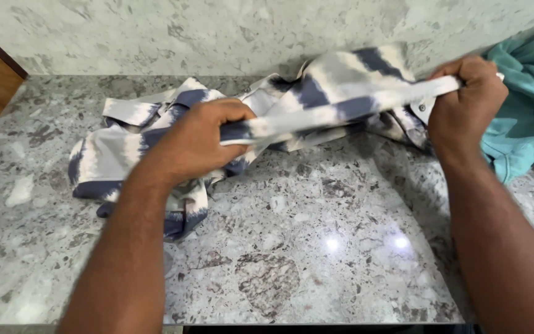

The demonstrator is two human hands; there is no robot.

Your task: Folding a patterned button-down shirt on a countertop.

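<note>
Your left hand (pixel 202 139) and right hand (pixel 465 99) each pinch one edge of the striped shirt (pixel 335 93), pulled tight above the desk (pixel 316 247). The rest lies crumpled; no fold is made yet.

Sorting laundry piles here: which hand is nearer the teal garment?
Right. The right hand grips the striped shirt just beside the teal garment; the left hand holds it farther left.
</note>
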